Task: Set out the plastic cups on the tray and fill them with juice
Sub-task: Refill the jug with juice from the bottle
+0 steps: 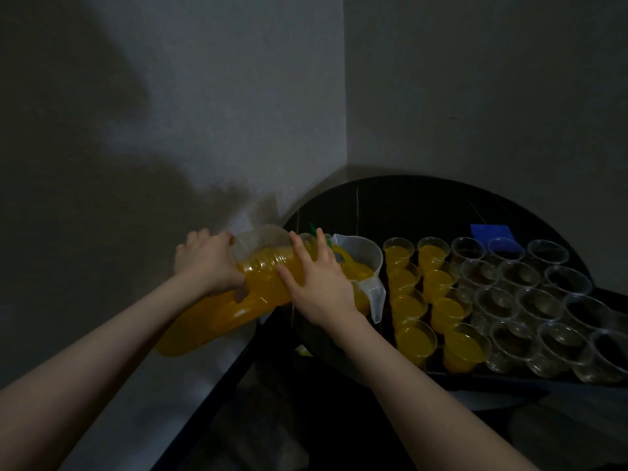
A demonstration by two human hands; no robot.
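Note:
A large clear juice bottle point(258, 283) of orange juice lies tilted, its neck over a translucent measuring jug point(365, 263). Orange juice sits in the jug. My left hand point(207, 263) grips the bottle's upper side near its middle. My right hand point(319, 280) rests flat on the bottle's shoulder near the neck. To the right, a dark tray point(492, 377) carries rows of clear plastic cups. The two left columns, the filled cups point(416, 338), hold orange juice. The columns further right, the empty cups point(513, 334), hold none.
The tray and jug stand on a round dark table point(424, 202) pushed into a wall corner. A blue object point(494, 232) lies behind the cups. A green piece point(312, 229) shows near the bottle's neck. The room is dim.

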